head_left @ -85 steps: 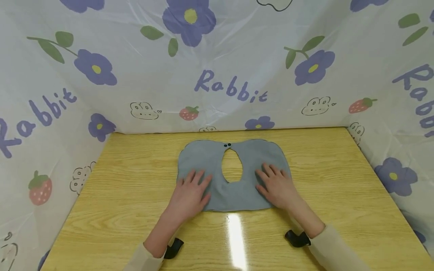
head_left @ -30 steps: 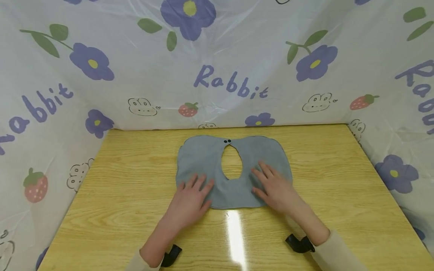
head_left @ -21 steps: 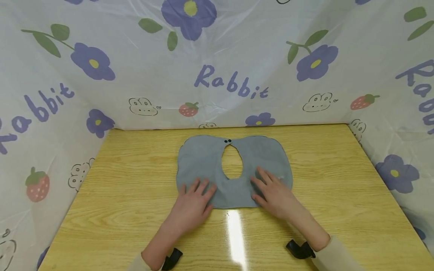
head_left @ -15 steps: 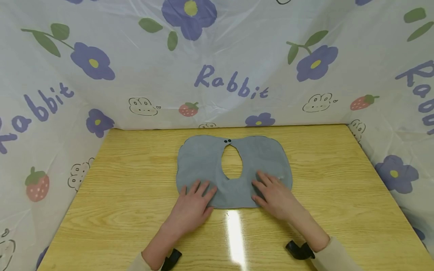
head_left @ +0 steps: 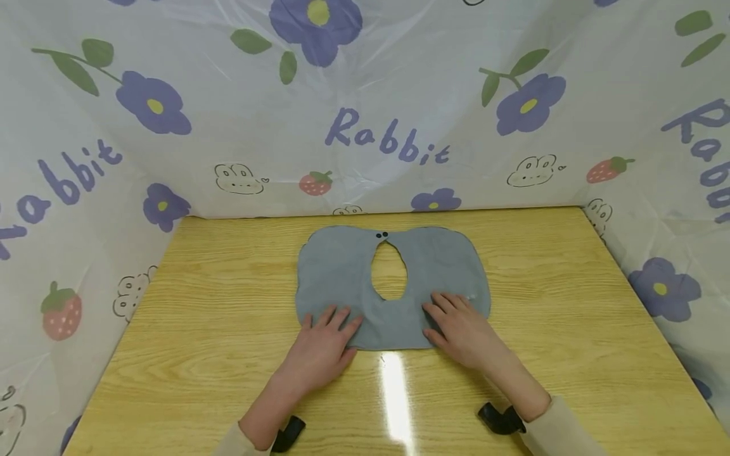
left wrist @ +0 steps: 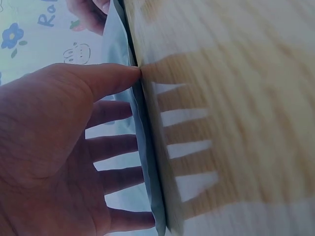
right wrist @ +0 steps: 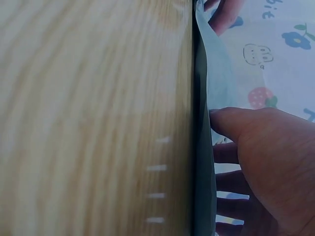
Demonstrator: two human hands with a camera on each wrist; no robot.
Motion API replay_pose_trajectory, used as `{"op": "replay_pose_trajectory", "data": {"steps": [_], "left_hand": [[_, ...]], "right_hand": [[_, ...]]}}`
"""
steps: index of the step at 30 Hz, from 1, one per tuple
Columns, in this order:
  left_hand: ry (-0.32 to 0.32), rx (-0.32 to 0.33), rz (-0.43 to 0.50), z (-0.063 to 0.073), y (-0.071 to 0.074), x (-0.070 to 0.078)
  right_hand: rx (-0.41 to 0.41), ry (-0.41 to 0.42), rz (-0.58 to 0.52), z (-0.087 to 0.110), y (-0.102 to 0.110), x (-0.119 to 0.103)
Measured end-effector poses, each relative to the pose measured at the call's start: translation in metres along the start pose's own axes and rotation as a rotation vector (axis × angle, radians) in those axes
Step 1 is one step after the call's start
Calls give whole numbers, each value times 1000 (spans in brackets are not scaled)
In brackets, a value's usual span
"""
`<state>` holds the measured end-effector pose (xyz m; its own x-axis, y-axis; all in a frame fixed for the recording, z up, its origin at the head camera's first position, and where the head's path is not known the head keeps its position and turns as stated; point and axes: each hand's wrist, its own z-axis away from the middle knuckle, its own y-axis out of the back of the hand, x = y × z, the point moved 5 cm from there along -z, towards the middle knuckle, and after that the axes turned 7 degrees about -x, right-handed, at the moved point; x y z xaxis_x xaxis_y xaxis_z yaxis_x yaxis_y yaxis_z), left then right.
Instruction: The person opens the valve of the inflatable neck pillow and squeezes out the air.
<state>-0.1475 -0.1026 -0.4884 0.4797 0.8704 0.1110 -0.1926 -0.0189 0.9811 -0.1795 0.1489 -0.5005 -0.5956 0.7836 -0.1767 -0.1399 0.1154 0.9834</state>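
Note:
A grey-blue cloth bib (head_left: 336, 266) lies spread flat on the wooden table, with an oval neck opening in its middle and two dark snaps (head_left: 382, 235) joined at the far edge. My left hand (head_left: 320, 348) rests on the bib's near left corner, fingers spread and fairly straight. On the near right part, my right hand (head_left: 464, 330) lies with its fingertips touching the cloth. The left wrist view shows the left thumb at the bib's near edge (left wrist: 147, 142). In the right wrist view, the right fingers (right wrist: 234, 182) reach onto the fabric. Nothing is gripped.
The wooden table (head_left: 228, 272) extends around the bib on all sides. A white curtain (head_left: 256, 114) printed with purple flowers, strawberries and rabbits encloses the back and both sides. Black curved pieces (head_left: 502, 418) sit at both wrists, beside the sleeves.
Both hands have slid a little toward the near edge of the bib, the right hand uncovering a small pale mark. The bib stays flat in nearly the same place.

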Motion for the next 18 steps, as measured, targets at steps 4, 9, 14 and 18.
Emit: {"op": "replay_pose_trajectory", "data": {"steps": [4, 9, 14, 18], "left_hand": [[-1, -3, 21, 0, -1, -1], [-4, -12, 41, 1, 0, -2], [-2, -5, 63, 2, 3, -2], [-6, 23, 61, 5, 11, 2]], "right_hand": [[2, -2, -1, 0, -2, 0], [1, -5, -4, -1, -3, 0], [17, -13, -11, -3, 5, -3], [49, 2, -10, -5, 15, -12]]}}
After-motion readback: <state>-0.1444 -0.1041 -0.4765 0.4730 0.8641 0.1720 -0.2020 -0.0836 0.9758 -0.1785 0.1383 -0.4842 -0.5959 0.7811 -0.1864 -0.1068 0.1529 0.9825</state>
